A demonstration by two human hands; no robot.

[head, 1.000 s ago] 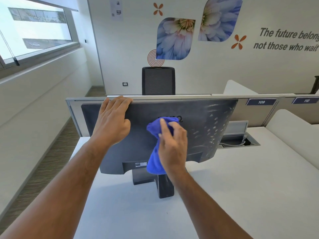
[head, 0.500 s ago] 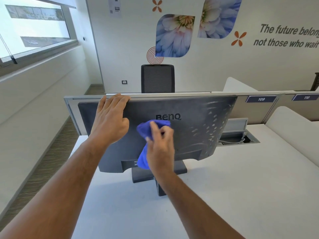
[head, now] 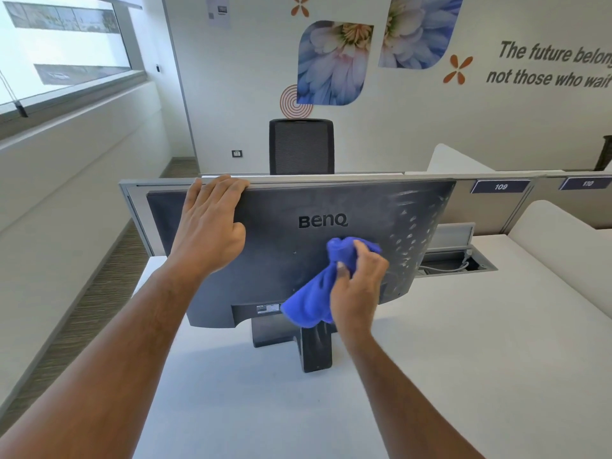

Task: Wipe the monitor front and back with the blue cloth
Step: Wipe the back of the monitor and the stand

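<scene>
Cloth (head: 309,301) in right hand (head: 359,286) against monitor (head: 288,260) back.

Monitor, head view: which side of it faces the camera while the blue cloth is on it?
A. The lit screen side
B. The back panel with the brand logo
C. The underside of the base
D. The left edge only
B: the monitor shows its dark back panel with the raised logo; the right hand presses the blue cloth below it, and the left hand grips the top edge.
</scene>
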